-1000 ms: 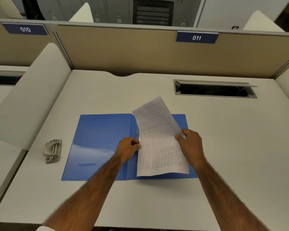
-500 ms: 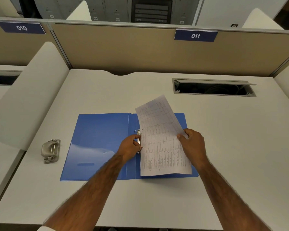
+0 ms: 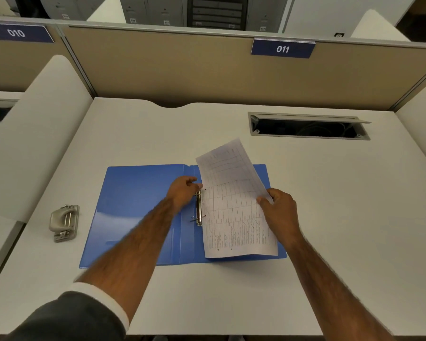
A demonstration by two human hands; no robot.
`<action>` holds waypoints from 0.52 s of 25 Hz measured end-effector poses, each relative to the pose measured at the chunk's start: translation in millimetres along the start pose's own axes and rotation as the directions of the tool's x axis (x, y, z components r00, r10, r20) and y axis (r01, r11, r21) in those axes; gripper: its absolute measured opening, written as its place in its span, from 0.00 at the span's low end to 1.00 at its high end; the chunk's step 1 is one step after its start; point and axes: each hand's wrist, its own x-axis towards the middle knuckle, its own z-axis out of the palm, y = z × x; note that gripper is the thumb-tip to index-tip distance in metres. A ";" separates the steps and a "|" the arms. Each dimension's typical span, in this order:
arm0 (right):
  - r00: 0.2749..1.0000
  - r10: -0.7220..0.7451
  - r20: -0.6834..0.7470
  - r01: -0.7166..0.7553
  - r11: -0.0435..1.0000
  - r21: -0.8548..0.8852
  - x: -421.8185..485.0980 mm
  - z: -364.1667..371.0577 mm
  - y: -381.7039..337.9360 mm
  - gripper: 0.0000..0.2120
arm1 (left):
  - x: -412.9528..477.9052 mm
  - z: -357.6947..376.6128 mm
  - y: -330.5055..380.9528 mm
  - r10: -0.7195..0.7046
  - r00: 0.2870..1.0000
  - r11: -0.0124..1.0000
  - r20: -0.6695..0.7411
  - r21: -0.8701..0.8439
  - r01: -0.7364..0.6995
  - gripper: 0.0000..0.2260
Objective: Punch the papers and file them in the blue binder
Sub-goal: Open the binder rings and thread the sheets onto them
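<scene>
The blue binder [image 3: 138,205] lies open on the bench [image 3: 342,217], papers [image 3: 234,205] tilted over its right half by the rings [image 3: 198,211]. The right hand [image 3: 279,209] pinches their right edge; the left hand [image 3: 182,190] curls at their left edge — blurred, grip unclear. A hole punch [image 3: 64,221] sits well left

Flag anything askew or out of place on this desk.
The printed sheet is crooked over the open blue binder, its top corner jutting past the binder's far edge, held by the right hand, not flat on the rings. The desk's cable hatch stands open. Nothing spilled or damaged.
</scene>
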 end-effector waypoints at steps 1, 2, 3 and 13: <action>1.000 -0.004 0.006 0.004 1.000 0.000 -0.2 -0.5 -0.4 0.05 | 2.9 -0.9 3.6 -0.036 0.998 0.999 0.061 -0.006 0.036 0.15; 1.000 -0.008 0.010 0.008 1.000 0.001 0.3 -1.0 -0.6 0.05 | 4.5 -1.2 5.8 -0.053 0.994 0.999 0.093 0.005 0.053 0.13; 1.000 -0.011 0.013 0.011 1.000 0.003 0.3 -1.3 -1.1 0.05 | 5.1 -1.0 7.3 -0.057 0.993 0.998 0.104 0.012 0.056 0.10; 0.998 -0.027 0.050 0.026 0.999 0.020 5.3 -0.4 -4.4 0.05 | 17.0 -4.6 -2.4 -0.094 0.992 0.991 0.080 -0.084 0.101 0.06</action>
